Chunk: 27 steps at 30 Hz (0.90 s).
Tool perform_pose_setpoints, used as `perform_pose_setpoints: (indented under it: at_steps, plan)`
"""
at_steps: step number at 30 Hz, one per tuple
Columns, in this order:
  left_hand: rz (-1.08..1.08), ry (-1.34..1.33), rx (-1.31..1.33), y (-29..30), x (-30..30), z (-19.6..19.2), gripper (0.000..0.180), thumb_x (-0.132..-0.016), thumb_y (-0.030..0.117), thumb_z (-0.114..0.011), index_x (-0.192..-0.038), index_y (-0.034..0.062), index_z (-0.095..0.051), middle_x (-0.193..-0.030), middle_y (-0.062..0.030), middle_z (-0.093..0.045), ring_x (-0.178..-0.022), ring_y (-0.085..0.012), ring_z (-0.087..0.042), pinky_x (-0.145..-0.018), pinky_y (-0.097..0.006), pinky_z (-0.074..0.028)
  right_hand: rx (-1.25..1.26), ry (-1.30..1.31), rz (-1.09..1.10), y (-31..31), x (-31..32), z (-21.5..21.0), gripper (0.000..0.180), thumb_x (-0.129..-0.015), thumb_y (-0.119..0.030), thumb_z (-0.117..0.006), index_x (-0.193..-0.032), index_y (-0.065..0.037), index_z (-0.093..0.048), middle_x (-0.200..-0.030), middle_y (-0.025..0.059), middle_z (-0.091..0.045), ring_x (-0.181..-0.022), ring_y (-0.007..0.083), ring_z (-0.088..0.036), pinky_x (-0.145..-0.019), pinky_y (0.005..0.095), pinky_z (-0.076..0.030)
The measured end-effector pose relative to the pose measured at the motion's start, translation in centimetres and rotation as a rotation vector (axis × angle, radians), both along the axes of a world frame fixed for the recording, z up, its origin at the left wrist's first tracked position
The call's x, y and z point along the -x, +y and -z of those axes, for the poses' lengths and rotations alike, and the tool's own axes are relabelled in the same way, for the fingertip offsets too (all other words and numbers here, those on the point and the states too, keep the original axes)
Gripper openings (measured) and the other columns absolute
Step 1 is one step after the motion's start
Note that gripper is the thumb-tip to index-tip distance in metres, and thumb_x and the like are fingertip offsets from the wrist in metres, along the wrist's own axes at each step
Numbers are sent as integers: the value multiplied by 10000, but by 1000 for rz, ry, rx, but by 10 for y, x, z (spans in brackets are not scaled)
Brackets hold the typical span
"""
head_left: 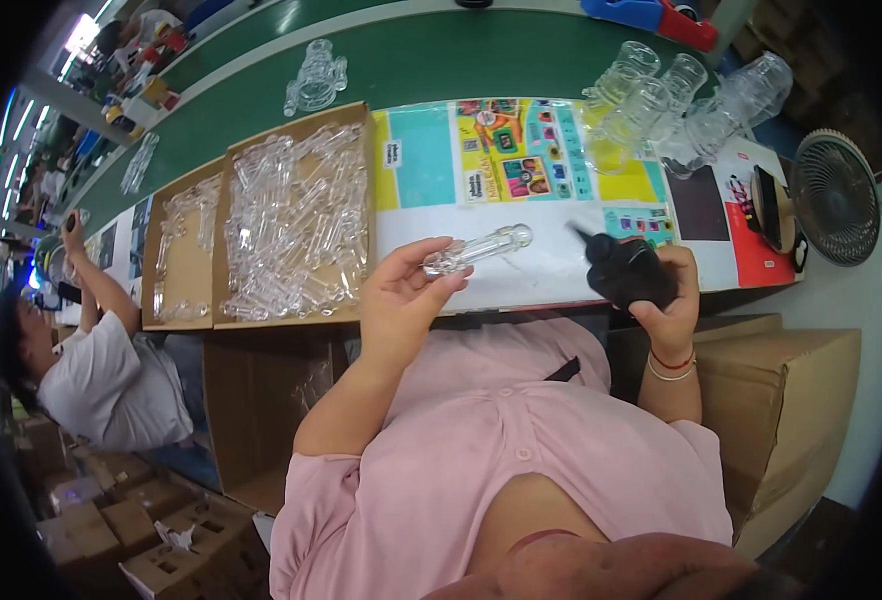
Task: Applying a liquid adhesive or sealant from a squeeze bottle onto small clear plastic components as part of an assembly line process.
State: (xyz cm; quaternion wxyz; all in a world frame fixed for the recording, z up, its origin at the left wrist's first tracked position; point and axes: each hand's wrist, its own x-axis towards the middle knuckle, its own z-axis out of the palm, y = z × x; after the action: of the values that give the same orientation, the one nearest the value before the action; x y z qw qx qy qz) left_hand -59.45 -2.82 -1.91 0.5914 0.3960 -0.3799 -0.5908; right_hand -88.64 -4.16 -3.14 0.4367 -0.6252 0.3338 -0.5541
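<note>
Mid-frame, the left hand pinches a clear, glass-like tubular piece between its fingers — best kept steady; the right hand grips a black, narrow-tipped tool.

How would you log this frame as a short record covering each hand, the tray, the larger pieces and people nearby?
Left hand: holds a clear tubular piece
Right hand: grips a black tool with a pointed tip, partly blurred
Contact: tool tip and piece apart
Left of hands: cardboard tray heaped with small clear pieces
Back right: larger clear vessels, clustered
Right end: round fan
Nearby: co-worker in white, at left
</note>
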Motion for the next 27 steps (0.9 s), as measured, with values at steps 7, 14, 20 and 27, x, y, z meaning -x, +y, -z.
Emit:
perform_pose_setpoints:
  at_steps: [7, 14, 20, 27]
  plan:
    - [-11, -82, 143, 15, 2, 3, 334, -761, -100, -601, -1078, -51, -509, -1093, -162, -562, -967, -172, -574, -863, -274, -467, -141, -562, -78, -26, -43, -33, 414, -815, -368, -605, -1020, -41, -453, -782, 25, -415, -693, 149, -409, -656, 291, -392]
    - [-36, -150, 289, 25, 2, 2, 352, -726, -130, -615, -1042, -46, -482, -1103, -208, -532, -944, -228, -592, -840, -316, -501, -151, -1043, -403, -59, -60, -41, 274, -862, -333, -539, -899, -68, -486, -774, 49, -470, -680, 126, -422, -547, 224, -385]
    - [-72, -264, 437, 27, -2, 3, 348, -729, -110, -628, -1039, -46, -485, -1105, -211, -523, -955, -221, -584, -831, -306, -497, -106, -579, 75, -18, -100, -55, 433, -805, -320, -574, -1060, 15, -474, -947, 122, -536, -779, 172, -551, -690, 273, -474]
    - [-93, -306, 466, 30, -4, 4, 379, -715, -89, -656, -1054, -37, -495, -1115, -212, -520, -1037, -244, -538, -888, -327, -447, 102, -312, 33, -3, -106, -59, 427, -782, -248, -619, -1058, 31, -452, -928, 112, -548, -780, 147, -547, -684, 251, -458]
